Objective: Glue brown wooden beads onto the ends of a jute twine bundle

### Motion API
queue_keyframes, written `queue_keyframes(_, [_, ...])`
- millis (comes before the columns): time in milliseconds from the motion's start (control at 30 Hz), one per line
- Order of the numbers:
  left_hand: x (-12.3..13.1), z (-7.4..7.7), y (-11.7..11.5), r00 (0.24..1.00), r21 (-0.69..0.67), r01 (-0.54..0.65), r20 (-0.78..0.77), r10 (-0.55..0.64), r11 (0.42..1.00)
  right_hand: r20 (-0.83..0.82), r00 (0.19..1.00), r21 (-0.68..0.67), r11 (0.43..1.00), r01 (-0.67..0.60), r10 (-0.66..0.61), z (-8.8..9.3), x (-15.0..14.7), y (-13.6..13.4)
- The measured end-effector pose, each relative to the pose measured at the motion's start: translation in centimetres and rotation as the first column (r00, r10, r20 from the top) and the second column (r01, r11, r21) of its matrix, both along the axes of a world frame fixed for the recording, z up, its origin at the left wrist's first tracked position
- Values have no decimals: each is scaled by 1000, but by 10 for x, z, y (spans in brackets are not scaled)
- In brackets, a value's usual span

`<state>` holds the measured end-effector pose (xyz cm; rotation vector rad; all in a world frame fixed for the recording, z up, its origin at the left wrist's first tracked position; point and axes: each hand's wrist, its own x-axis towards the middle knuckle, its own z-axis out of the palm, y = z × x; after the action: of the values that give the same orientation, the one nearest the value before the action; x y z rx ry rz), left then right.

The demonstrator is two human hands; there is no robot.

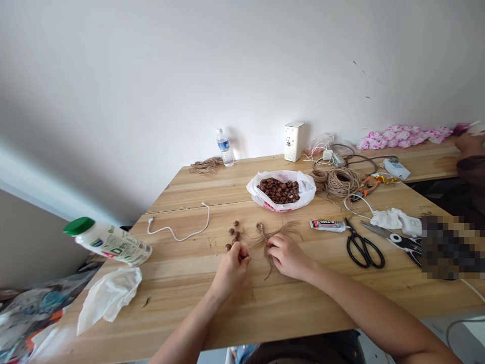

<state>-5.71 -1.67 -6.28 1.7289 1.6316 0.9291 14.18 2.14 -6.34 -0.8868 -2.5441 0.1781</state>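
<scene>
Brown twine strands point(261, 242) with a small loop at the top lie spread on the wooden table point(182, 283). My left hand point(233, 263) is closed in a pinch at the left of the twine; what its fingertips hold is too small to make out. Several round brown nuts point(235, 235) lie just beyond it. My right hand point(288, 255) rests at the right of the knot, its fingers bent together over the strands. Behind both hands stands a white plastic bag point(307, 189) full of brown nuts.
Right of my hands lie a glue tube point(328, 225), black scissors point(364, 248), twine rolls point(343, 182) and cables. At the left are a white cable point(178, 238), a green-capped bottle point(113, 243) and a tissue point(109, 296). A water bottle point(225, 149) stands by the wall. Another person's hand point(470, 144) shows far right.
</scene>
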Motion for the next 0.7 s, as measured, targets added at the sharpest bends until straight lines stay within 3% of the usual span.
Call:
queue_keyframes(433, [0, -4, 4, 960, -2, -19, 279, 19, 1000, 64, 998, 26, 999, 28, -29, -4, -2, -2])
queue_keyframes(700, [-3, -2, 12, 771, -127, -25, 629, 99, 992, 123, 992, 38, 999, 36, -40, -2, -3, -4])
